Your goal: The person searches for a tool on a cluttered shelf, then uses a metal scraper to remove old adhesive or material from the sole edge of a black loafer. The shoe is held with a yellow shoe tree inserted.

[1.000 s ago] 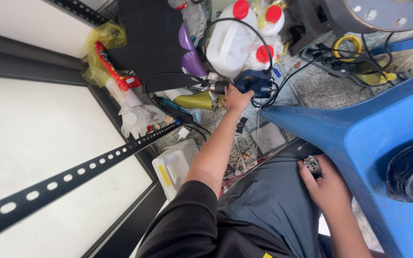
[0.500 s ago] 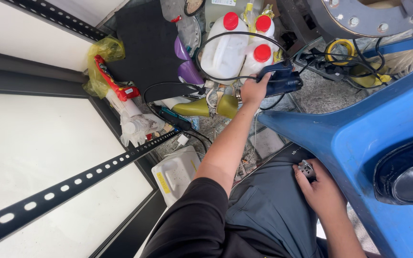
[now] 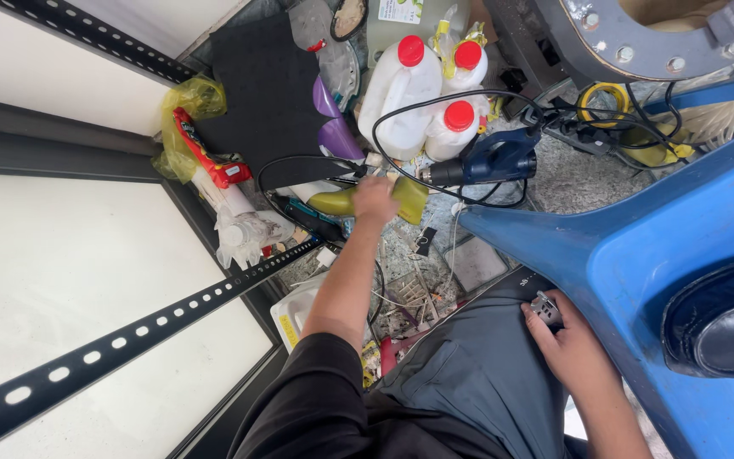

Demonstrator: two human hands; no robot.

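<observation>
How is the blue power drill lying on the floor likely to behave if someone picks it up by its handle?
The blue power drill looks rigid and probably heavy for its size. Its black cord loops loosely over the white jugs, so it may drag or snag them. Lying on its side, it seems unlikely to roll.

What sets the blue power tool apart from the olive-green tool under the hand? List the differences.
The blue power tool lies untouched on the floor; the left hand rests on the olive-green tool. The blue one looks bulkier, with a black cord looping from it; the green one looks slimmer. Both lie flat amid the clutter.
</observation>
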